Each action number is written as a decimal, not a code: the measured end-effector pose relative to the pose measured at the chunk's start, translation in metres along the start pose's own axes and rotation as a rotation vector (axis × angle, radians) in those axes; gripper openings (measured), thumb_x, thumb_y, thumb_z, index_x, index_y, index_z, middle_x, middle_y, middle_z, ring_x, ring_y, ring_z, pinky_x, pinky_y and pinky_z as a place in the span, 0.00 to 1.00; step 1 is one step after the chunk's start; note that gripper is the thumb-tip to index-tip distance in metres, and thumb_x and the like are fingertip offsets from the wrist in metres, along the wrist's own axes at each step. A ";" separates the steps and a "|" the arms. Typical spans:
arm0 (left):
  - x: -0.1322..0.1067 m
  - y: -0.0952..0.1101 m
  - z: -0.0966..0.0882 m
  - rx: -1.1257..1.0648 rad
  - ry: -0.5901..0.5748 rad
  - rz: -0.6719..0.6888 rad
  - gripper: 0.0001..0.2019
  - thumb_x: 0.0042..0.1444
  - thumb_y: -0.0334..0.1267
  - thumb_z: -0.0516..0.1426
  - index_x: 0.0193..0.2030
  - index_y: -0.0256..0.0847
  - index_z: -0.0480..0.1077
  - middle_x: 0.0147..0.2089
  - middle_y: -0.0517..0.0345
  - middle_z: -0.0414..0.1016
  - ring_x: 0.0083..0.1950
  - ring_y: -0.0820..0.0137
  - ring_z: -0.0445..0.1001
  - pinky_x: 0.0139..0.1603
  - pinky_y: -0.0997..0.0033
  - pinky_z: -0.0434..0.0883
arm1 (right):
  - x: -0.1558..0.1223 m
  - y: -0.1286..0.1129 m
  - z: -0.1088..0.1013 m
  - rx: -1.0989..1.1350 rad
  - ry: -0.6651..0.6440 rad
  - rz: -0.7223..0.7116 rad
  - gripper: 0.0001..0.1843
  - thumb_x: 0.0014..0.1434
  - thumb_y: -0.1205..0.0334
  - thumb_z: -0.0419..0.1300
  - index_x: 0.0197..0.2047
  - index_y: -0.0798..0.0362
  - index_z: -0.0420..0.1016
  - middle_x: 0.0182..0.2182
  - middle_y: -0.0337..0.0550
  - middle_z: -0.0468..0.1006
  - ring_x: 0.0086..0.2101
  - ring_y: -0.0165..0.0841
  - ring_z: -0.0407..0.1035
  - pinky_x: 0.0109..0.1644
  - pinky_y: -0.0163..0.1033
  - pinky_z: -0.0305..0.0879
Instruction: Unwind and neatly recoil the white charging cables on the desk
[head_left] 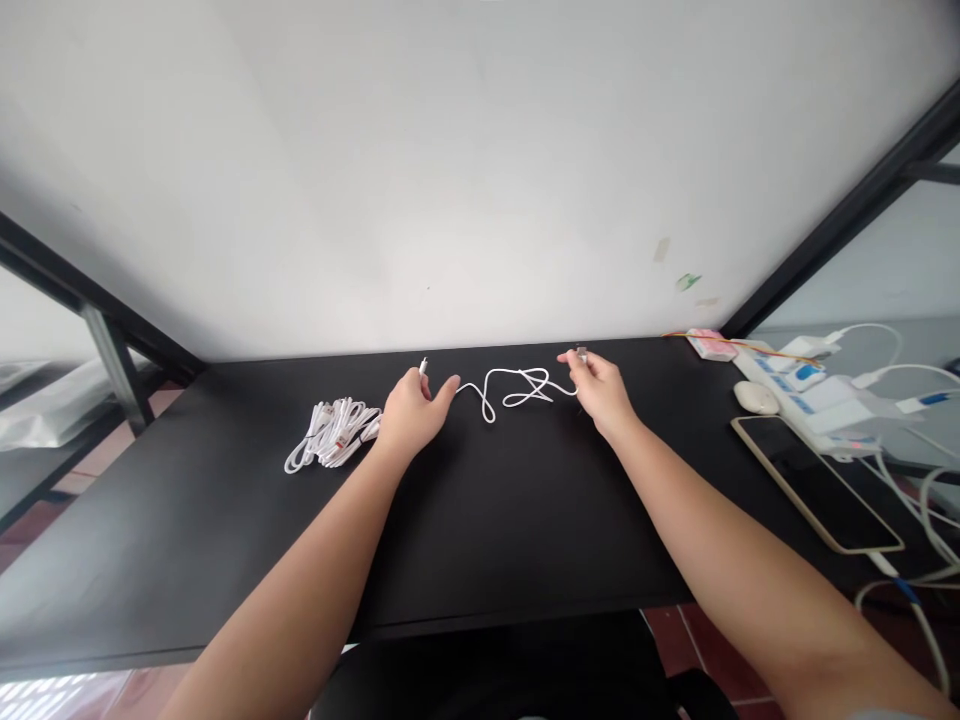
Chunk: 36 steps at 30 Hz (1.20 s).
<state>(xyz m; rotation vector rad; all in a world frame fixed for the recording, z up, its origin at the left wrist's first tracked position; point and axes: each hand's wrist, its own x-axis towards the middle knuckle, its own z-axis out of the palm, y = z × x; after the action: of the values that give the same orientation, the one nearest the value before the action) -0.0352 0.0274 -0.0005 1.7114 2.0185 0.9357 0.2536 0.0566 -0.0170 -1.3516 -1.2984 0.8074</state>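
A white charging cable lies in loose bends across the black desk between my two hands. One end, with a small plug pointing up toward the wall, is gripped in my left hand. My right hand pinches the other end, where a metal USB plug shows above the fingers. Just left of my left hand sits a pile of bundled white cables, partly hidden behind that hand and wrist.
The black desk meets a white wall. At the right are a power strip with chargers, a white earbud case, a phone plugged into a cable, and trailing cords. Black metal frames stand at both sides.
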 end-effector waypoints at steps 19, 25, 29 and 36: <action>-0.033 0.023 0.022 -0.107 -0.386 0.160 0.23 0.51 0.45 0.65 0.39 0.46 0.52 0.42 0.56 0.75 0.37 0.66 0.73 0.36 0.66 0.66 | -0.034 -0.031 0.023 -0.592 -0.534 -0.047 0.18 0.54 0.43 0.66 0.33 0.51 0.77 0.23 0.35 0.70 0.23 0.29 0.61 0.28 0.36 0.52; -0.028 0.021 0.032 -0.387 -0.409 0.091 0.17 0.55 0.36 0.61 0.38 0.45 0.52 0.32 0.64 0.72 0.32 0.71 0.72 0.36 0.69 0.68 | -0.043 -0.028 0.034 -0.332 -0.597 -0.065 0.13 0.62 0.50 0.60 0.35 0.51 0.74 0.26 0.36 0.73 0.25 0.29 0.64 0.29 0.35 0.55; -0.036 0.037 0.033 -0.844 -0.528 -0.127 0.20 0.56 0.41 0.63 0.42 0.45 0.52 0.37 0.61 0.73 0.34 0.70 0.75 0.37 0.66 0.73 | -0.046 -0.022 0.043 -0.075 -0.578 -0.059 0.16 0.65 0.47 0.58 0.42 0.52 0.73 0.33 0.40 0.78 0.30 0.31 0.68 0.33 0.36 0.62; -0.042 0.043 0.038 -1.056 -0.662 -0.003 0.18 0.54 0.47 0.67 0.41 0.38 0.67 0.32 0.57 0.74 0.34 0.69 0.75 0.37 0.70 0.69 | -0.052 -0.030 0.049 0.115 -0.679 0.025 0.19 0.69 0.44 0.51 0.41 0.51 0.71 0.21 0.34 0.67 0.20 0.28 0.61 0.25 0.34 0.59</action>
<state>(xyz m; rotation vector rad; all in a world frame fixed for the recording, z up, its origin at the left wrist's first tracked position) 0.0304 -0.0005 -0.0063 1.1497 0.8226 0.9779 0.1898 0.0134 -0.0090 -1.0316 -1.7147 1.4120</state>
